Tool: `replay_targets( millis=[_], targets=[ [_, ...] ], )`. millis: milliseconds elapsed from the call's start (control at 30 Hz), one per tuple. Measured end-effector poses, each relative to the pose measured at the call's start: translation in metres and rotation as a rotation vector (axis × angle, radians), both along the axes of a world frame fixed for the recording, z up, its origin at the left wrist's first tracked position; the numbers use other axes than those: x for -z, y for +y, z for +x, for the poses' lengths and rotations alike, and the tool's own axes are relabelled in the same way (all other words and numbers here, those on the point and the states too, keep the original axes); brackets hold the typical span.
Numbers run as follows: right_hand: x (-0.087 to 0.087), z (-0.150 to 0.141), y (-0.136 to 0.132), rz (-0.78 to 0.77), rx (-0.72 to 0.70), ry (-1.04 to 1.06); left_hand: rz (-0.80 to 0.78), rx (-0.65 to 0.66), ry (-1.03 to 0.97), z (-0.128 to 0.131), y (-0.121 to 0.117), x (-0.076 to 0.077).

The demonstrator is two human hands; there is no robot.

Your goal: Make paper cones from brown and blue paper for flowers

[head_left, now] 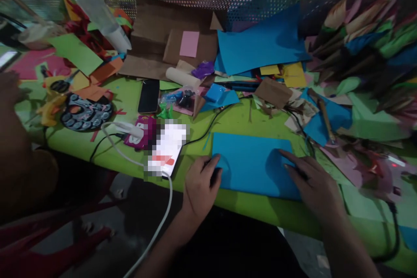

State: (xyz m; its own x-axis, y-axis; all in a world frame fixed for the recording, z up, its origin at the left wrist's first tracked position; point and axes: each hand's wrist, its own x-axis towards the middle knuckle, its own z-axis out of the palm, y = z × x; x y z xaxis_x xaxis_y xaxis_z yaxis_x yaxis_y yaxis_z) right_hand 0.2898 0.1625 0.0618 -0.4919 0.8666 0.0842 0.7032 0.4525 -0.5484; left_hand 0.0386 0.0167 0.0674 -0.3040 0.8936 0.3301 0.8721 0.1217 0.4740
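Observation:
A blue sheet of paper (252,167) lies flat on the green-covered table in front of me. My left hand (201,180) rests at the sheet's left edge, thumb and forefinger apart and nothing held. At the opposite edge, my right hand (314,182) has its fingers stretched over the sheet's right side, also with nothing in it. Whether the fingertips press on the paper or hover just over it is hard to tell. Just left of my left hand is a lit phone (169,145) with a white cable plugged in.
A pink glue gun (379,173) lies to the right. Behind the sheet are paper scraps (273,93), a larger blue sheet (260,45) and brown paper (150,39). A dark phone (149,96) and a round dark tray (87,112) lie left. Another person's arm (16,152) reaches in there.

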Motion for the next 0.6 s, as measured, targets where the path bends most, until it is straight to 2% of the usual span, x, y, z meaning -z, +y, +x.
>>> replay_targets(
  millis=[600],
  targets=[
    [0.0006, 0.0033, -0.0016, -0.013, 0.022, -0.031, 0.006, 0.006, -0.029, 0.0011, -0.0011, 0.0034]
  ],
)
